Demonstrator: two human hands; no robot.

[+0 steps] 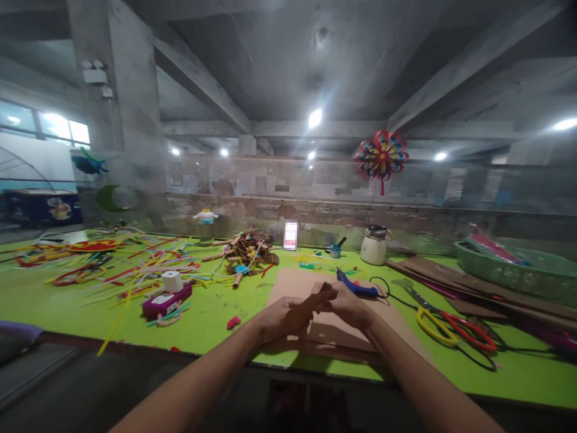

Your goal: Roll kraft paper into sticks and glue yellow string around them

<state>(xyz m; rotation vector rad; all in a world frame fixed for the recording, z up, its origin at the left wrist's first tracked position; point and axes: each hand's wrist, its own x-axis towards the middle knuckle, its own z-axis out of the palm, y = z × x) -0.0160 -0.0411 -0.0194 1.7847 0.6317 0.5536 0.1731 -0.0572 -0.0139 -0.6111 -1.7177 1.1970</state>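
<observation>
My left hand (pixel 283 316) and my right hand (pixel 347 305) meet above a brown cardboard sheet (pixel 293 282) on the green table (pixel 211 313). Their fingers are curled and pressed together, fingertips touching. What they pinch, if anything, is hidden or too small to name. A blue glue gun (pixel 358 285) lies on the cardboard just behind my right hand, its black cord trailing to the right.
Yellow and red scissors (pixel 451 328) lie right of the cardboard. A purple box with a white roll (pixel 167 297) sits at left among scattered coloured strips. Behind stand a stick pile (pixel 246 252), a phone (pixel 291 234), a white pot (pixel 374 246) and a green basket (pixel 518 267).
</observation>
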